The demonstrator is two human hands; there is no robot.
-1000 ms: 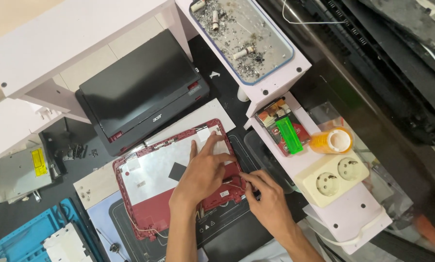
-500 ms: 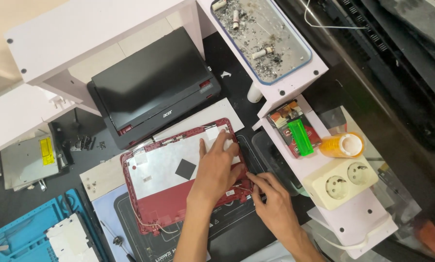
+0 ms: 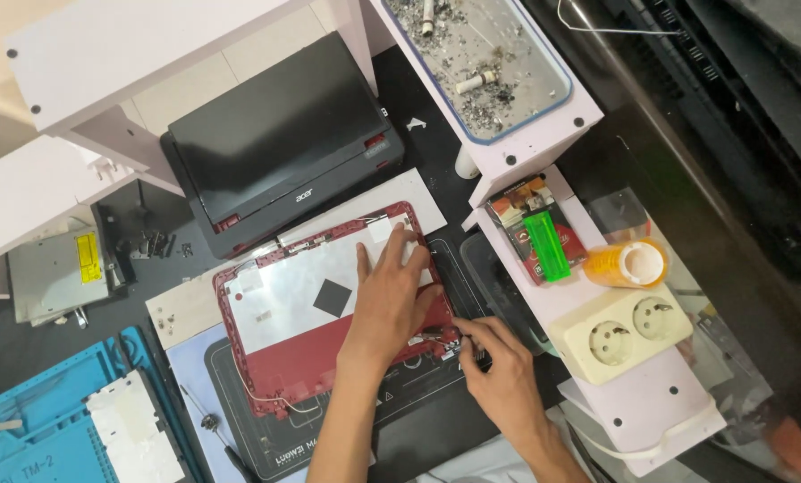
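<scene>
Red laptop lid under left hand

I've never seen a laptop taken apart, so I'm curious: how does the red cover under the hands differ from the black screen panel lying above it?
The red laptop lid lies inside up, showing silvery foil and thin wires; the black screen panel shows a plain dark face. The left hand presses on the lid and the right hand touches its corner; the panel lies untouched. Both are flat, similar-sized rectangles.

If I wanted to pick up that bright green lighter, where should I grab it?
Probably pinch the green lighter across its two long sides near the middle, coming straight down from above. It lies flat on a small red packet on the white shelf, long and narrow, with nothing lying over it, while the orange tape roll sits apart.
</scene>
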